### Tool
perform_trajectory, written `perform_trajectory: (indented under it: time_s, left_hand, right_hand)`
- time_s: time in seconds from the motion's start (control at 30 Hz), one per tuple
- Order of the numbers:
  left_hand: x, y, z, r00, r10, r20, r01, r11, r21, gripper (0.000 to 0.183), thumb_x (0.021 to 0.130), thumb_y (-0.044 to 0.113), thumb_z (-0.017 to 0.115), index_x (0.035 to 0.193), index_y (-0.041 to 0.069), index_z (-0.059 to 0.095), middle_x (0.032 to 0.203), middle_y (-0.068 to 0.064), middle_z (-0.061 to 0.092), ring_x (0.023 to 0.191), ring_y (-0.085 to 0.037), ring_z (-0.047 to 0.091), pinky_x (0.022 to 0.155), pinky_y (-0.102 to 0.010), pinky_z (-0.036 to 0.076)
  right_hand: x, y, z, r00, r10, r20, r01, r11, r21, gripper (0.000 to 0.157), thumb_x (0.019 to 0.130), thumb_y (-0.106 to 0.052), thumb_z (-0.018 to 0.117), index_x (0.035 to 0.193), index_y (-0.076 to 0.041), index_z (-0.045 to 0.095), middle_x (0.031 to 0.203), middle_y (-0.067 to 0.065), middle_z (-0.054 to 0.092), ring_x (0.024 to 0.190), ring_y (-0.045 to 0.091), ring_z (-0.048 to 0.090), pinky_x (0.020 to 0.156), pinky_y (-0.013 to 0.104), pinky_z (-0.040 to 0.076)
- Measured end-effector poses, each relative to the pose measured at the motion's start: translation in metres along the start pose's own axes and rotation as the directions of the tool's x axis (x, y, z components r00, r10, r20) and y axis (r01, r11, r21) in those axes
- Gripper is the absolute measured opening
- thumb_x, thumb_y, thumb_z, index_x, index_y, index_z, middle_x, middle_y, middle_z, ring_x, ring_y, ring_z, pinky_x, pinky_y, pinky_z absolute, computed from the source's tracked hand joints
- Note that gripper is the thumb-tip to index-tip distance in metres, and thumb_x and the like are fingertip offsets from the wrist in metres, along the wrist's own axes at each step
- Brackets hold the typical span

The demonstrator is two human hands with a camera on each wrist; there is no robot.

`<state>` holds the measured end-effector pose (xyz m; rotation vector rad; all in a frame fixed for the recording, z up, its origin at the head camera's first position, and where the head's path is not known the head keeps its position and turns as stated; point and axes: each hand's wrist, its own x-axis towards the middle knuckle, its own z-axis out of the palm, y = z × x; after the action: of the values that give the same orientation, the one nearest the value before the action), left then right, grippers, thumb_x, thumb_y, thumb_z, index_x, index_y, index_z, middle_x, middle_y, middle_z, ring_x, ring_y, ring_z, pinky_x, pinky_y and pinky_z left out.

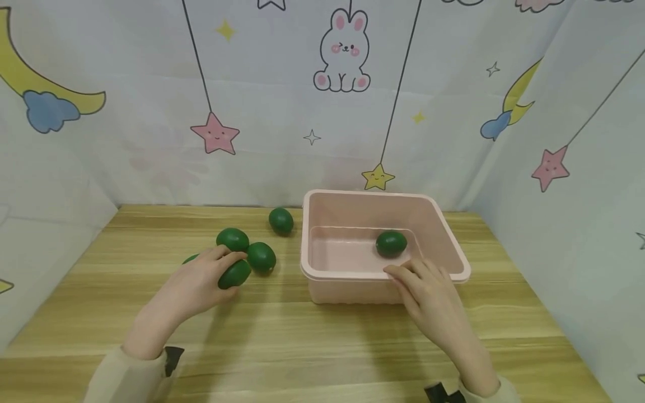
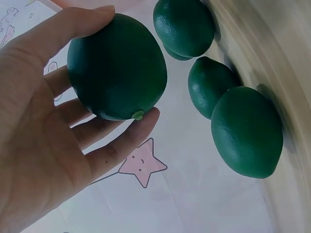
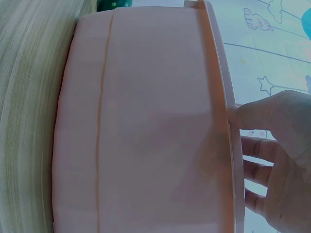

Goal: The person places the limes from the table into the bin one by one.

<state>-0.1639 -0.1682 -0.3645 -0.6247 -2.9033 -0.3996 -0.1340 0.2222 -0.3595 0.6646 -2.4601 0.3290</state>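
Observation:
My left hand (image 1: 194, 282) holds a dark green lime (image 2: 116, 68) between thumb and fingers, just above the table; its small pale stem nub shows in the left wrist view. Close by lie two more limes (image 1: 233, 239) (image 1: 261, 257), and another lime (image 1: 190, 258) is mostly hidden behind the hand. My right hand (image 1: 428, 294) grips the near rim of a pink plastic bin (image 1: 353, 291), thumb on the outer side and fingers over the edge. Inside the bin, toward its right side, one lime (image 1: 391, 243) rests on the bottom.
A single lime (image 1: 280, 221) sits near the table's back edge, left of the bin. The wood-grain table (image 1: 282, 352) is bordered at the back and sides by a white curtain (image 1: 272, 112) printed with stars, moons and a rabbit.

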Motion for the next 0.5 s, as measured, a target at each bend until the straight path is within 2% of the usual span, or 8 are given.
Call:
perform_trajectory:
  time_s: [0.17,0.5]
  left_hand:
    - [0.0019,0.0035,-0.0004,1.0,0.008,-0.012,-0.008,1.0,0.003,0.056,0.07,0.02,0.075,0.122,0.013,0.056,0.104,-0.002,0.057,0.085,-0.016,0.056,0.065,-0.032,0.048]
    - [0.0075,0.0075,-0.0019,1.0,0.025,-0.015,-0.025,1.0,0.004,0.057,0.072,0.022,0.074,0.124,0.012,0.054,0.107,-0.003,0.056,0.086,-0.018,0.056,0.065,-0.033,0.049]
  right_hand:
    - [-0.0016,0.001,0.0,1.0,-0.005,-0.002,0.005,1.0,0.001,0.023,0.083,-0.018,0.063,0.106,-0.02,0.066,0.088,-0.007,0.057,0.084,0.012,0.049,0.071,0.029,0.035]
    - [-0.0009,0.0011,-0.0003,1.0,-0.007,0.001,0.007,1.0,-0.014,0.023,0.083,-0.018,0.063,0.106,-0.02,0.066,0.087,-0.007,0.058,0.082,0.011,0.049,0.069,0.028,0.035]
